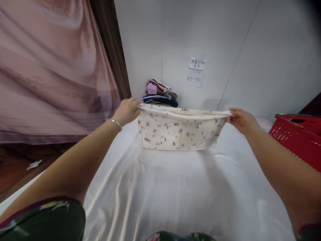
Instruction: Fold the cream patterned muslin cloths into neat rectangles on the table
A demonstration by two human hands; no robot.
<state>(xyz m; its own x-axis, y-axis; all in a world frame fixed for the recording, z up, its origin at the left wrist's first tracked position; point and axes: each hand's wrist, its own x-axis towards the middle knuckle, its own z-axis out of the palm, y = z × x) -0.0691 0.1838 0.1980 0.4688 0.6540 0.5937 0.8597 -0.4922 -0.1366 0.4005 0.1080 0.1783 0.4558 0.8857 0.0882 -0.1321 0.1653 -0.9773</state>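
Observation:
A folded white cloth with small dark prints (180,132) hangs stretched between my two hands over the white bed sheet (180,187). My left hand (127,111) pinches its upper left corner. The upper right corner is gripped by my right hand (242,120), thumb and fingers pressed together. Along the top edge several layers of fabric show. Whether the lower edge touches the sheet I cannot tell.
Behind the cloth, a stack of folded clothes (160,93) sits against the white wall (213,30), which bears paper labels (197,63). A red plastic basket (298,137) stands at the right. A pink curtain (55,73) hangs at the left.

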